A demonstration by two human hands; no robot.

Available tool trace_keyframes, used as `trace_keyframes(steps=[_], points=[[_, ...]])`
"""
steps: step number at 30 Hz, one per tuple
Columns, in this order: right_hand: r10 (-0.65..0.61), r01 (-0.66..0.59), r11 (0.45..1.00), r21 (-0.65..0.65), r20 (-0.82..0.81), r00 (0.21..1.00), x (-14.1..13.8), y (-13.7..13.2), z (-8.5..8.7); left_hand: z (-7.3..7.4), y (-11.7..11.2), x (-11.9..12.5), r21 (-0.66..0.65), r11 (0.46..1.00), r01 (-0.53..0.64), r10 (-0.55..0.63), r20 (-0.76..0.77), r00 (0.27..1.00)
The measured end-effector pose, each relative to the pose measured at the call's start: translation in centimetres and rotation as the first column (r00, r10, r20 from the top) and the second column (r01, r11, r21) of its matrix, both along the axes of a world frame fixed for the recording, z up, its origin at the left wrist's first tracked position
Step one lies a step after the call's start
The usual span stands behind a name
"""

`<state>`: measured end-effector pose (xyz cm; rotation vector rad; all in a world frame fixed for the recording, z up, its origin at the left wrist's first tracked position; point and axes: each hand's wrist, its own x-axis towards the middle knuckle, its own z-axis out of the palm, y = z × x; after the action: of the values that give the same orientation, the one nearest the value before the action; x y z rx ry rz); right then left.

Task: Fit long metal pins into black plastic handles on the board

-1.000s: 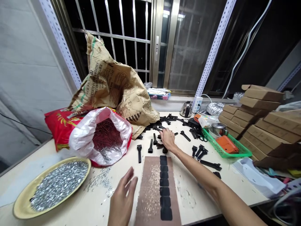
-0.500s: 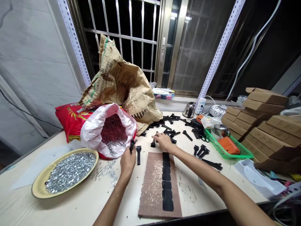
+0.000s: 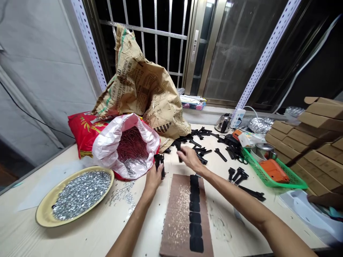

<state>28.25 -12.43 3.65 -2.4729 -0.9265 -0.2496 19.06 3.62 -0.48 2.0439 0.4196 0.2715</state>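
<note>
My left hand (image 3: 153, 177) grips at least one black part (image 3: 158, 159); my right hand (image 3: 189, 157) pinches another part (image 3: 178, 145). Beyond both, loose parts (image 3: 203, 132) remain; nearer, pads (image 3: 195, 217) line a board (image 3: 175, 218).

Cool white light spreads evenly over the tabletop (image 3: 88, 244), while the window (image 3: 241, 57) towards 1 o'clock is dim, with white lamp reflections glaring at its top edge. Washers (image 3: 83, 194) glint at 8 o'clock, their dish (image 3: 43, 216) casting a soft shadow. Just off centre towards 5 o'clock, the right hand (image 3: 189, 157) and its black piece (image 3: 178, 147) blur. Wide-angle distortion stretches the boxes (image 3: 318, 142) at 3 o'clock.
</note>
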Motion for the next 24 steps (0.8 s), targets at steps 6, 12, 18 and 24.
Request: trace_keyframes(steps=[6,12,18,24], points=[[0.093,-0.066,0.985,0.16,-0.166,0.982,-4.0,1.4,-1.2,0.7,-2.2,-0.3,-0.791,0.58,0.195,-0.151,0.132,0.98],[0.219,-0.166,0.971,0.175,-0.354,0.909,-4.7,2.3,-1.0,0.9,-1.1,-1.0,-0.921,0.353,0.166,-0.202,0.098,0.975],[0.294,-0.21,0.955,0.208,-0.747,0.597,-1.6,1.8,-0.2,0.4,-1.1,-0.8,-0.75,0.621,0.227,-0.217,0.114,0.969],[-0.211,0.228,0.974,-0.016,-0.444,0.871,6.1,0.0,-0.8,-0.2,-1.6,-0.2,-0.591,0.8,0.102,-0.011,0.156,0.988]])
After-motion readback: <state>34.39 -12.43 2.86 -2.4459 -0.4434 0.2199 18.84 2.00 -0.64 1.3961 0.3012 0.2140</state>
